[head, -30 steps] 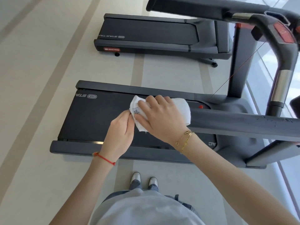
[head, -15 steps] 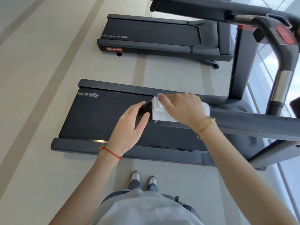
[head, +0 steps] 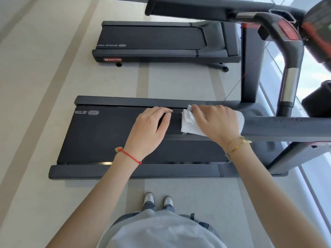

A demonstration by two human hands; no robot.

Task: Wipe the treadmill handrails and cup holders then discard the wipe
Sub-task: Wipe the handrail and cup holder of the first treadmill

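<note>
The near treadmill handrail (head: 286, 126) is a dark grey bar running from the middle of the view to the right edge. A white wipe (head: 188, 124) is draped over it close to its free left end. My right hand (head: 218, 122) lies over the wipe with its fingers curled round it and the rail. My left hand (head: 148, 129) grips the rail's free end just left of the wipe, fingers curled over the top. The far handrail (head: 197, 9) crosses the top of the view. No cup holders are clearly visible.
The treadmill's black belt (head: 100, 136) lies below both hands. A second treadmill (head: 152, 40) stands beyond it on the pale floor. At the right, a curved grip with a metal band (head: 290, 86) rises to the console, with glass behind. My shoes (head: 158, 201) stand beside the deck.
My right hand slid the wipe to the right along the near handrail. My left hand let go of the wipe and now grips the rail's end.
</note>
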